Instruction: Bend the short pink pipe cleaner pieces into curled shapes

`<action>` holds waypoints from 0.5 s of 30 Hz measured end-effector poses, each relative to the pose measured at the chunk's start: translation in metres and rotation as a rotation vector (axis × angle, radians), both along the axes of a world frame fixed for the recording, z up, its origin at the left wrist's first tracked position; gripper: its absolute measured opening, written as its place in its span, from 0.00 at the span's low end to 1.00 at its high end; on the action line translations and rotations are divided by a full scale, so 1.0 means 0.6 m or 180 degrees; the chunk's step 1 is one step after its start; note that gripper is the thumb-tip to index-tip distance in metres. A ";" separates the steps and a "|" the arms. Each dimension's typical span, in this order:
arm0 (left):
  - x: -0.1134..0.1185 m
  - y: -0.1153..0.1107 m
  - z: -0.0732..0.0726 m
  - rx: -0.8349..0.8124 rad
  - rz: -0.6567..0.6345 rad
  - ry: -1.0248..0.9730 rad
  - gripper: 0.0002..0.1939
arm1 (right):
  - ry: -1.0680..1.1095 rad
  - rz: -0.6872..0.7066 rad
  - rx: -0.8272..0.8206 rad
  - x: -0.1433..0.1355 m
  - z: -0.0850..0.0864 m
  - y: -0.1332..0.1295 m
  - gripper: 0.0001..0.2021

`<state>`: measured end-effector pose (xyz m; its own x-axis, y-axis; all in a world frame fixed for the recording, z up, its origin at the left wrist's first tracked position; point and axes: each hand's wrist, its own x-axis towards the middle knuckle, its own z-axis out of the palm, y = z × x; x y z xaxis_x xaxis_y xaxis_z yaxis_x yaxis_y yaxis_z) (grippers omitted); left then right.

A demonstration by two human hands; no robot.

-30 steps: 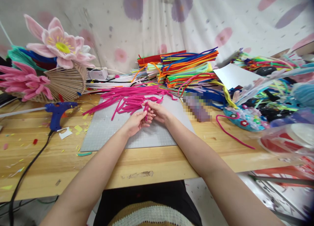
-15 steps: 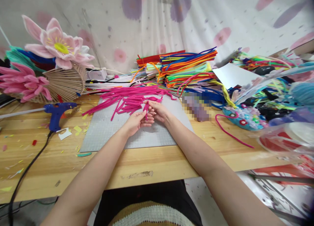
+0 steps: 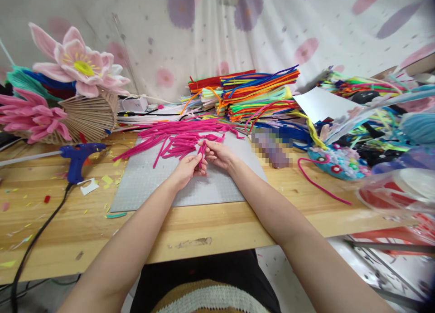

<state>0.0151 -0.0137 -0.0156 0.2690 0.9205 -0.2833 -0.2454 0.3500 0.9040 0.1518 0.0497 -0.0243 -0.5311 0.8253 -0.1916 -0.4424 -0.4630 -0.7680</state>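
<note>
Between my two hands is a short magenta pipe cleaner piece (image 3: 202,150), held upright above the grey cutting mat (image 3: 142,186). My left hand (image 3: 187,168) pinches its lower part with thumb and fingers. From the other side, my right hand (image 3: 219,155) grips the upper part, fingers curled; some fingertips are hidden. Just behind the hands lie cut magenta pipe cleaners (image 3: 180,145) in a loose heap on the mat. Longer magenta pipe cleaners (image 3: 180,127) stretch across the mat's far edge.
A blue glue gun (image 3: 77,158) lies at left, its cord hanging over the table edge. Pink fuzzy flowers (image 3: 81,63) stand behind it. Bundles of coloured pipe cleaners (image 3: 261,93) are stacked at the back. A decorated blue piece (image 3: 340,163) and a plastic-wrapped roll (image 3: 390,190) are on the right.
The fingers of my left hand have curled in closer around the magenta piece, which now leans slightly. Both arms stay almost in the same place.
</note>
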 end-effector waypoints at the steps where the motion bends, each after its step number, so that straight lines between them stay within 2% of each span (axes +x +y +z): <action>1: 0.000 0.000 0.000 -0.0012 -0.0015 0.0019 0.15 | -0.0031 -0.0046 -0.0007 0.000 0.002 0.000 0.06; 10: 0.001 0.007 -0.013 0.0068 -0.0208 -0.0049 0.15 | -0.0180 -0.0287 0.0265 -0.006 0.010 -0.002 0.06; 15: 0.001 0.006 -0.010 0.0125 -0.0075 0.0041 0.14 | -0.0462 -0.0270 0.0580 -0.003 0.015 -0.001 0.07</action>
<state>0.0157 -0.0102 -0.0216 0.2872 0.9245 -0.2506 -0.2259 0.3196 0.9202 0.1500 0.0488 -0.0153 -0.4363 0.8937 -0.1047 -0.3529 -0.2769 -0.8938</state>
